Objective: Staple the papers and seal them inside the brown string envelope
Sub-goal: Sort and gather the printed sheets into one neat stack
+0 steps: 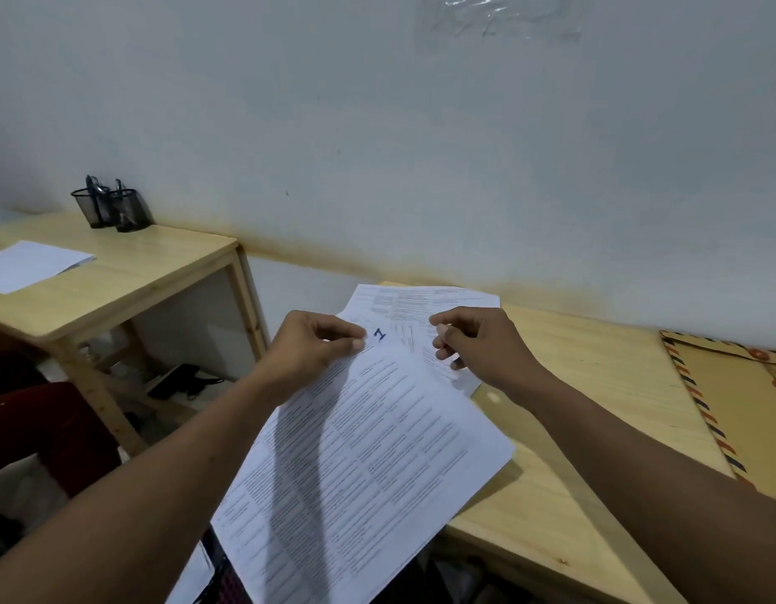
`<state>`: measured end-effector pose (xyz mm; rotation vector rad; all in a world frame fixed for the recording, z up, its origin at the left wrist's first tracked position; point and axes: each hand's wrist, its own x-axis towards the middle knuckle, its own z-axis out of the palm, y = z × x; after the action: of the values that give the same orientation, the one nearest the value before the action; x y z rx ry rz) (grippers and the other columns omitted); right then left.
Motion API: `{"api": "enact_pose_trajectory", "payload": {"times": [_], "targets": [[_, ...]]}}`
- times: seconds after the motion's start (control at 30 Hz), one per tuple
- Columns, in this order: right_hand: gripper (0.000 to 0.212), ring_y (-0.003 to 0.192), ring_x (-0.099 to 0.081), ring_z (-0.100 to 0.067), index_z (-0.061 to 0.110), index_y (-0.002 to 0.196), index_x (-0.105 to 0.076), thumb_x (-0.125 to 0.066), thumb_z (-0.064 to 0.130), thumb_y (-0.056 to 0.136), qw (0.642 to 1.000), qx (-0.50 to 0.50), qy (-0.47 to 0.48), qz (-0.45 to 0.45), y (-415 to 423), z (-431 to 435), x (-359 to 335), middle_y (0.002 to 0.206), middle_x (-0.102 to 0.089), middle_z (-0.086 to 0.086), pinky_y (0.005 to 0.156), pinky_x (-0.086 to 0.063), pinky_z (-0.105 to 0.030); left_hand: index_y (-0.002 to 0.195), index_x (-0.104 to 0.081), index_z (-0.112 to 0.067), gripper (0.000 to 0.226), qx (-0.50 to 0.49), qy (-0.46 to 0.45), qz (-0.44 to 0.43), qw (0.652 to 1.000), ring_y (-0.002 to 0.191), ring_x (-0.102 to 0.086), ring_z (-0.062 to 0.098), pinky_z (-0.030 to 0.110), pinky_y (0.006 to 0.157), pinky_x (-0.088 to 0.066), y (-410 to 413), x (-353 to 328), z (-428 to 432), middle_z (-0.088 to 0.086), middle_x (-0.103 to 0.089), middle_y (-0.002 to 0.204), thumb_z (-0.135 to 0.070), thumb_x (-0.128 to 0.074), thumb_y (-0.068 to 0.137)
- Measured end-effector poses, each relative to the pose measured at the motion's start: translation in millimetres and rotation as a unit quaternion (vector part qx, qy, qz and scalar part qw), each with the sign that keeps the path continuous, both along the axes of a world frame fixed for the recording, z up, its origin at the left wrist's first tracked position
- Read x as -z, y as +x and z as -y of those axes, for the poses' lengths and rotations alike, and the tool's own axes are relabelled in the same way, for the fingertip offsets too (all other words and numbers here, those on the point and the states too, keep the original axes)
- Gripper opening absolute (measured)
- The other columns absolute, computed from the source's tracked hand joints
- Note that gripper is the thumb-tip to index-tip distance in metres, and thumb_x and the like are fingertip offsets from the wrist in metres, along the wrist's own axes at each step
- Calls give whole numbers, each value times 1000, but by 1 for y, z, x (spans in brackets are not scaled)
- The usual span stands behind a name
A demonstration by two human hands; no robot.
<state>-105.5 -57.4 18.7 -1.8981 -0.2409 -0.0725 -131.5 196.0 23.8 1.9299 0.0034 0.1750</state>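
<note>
Printed white papers (368, 455) are held in the air over the left end of the wooden table (595, 385). The top sheet bears a blue handwritten "1". My left hand (312, 346) pinches the top sheet at its upper left corner. My right hand (477, 342) pinches another sheet (421, 300) behind it, fanned out toward the wall. The brown string envelope (743, 403), with a striped border and red string buttons, lies flat at the table's right edge. No stapler is in view.
A second, higher wooden table (129, 272) stands to the left, with a blank white sheet (29, 263) and a black mesh pen holder (111, 209) on it. A dark red seat (42, 425) is below left. A white wall runs behind both tables.
</note>
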Motion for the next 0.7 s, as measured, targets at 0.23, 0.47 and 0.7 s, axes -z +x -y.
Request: {"api": "enact_pose_trajectory", "payload": {"times": [0.23,0.47,0.7], "targets": [[22,95,-63,-13,14,110,-75,-61,12,94,959,5,-282,16,13,17,25,112,-72,0,79,-46,-22,90,-83,-11,15,17,12,-80,997,82,-76,6,12,78,-56,-15,14,-45,0,-82,87,-1,-83,79],[30,110,-61,-18,18,117,-71,-70,34,92,940,-40,-335,53,0,0,32,113,-64,-1,94,-49,-33,93,-82,-3,16,27,4,-107,994,75,-75,2,6,66,-52,-19,23,-54,1,-81,84,4,-82,78],[51,128,-46,-24,33,131,-64,-65,59,88,879,-137,-454,57,-11,-27,38,135,-57,4,104,-40,-44,96,-80,3,19,31,1,-130,991,79,-76,11,12,71,-55,-31,25,-83,15,-80,93,6,-82,77]]}}
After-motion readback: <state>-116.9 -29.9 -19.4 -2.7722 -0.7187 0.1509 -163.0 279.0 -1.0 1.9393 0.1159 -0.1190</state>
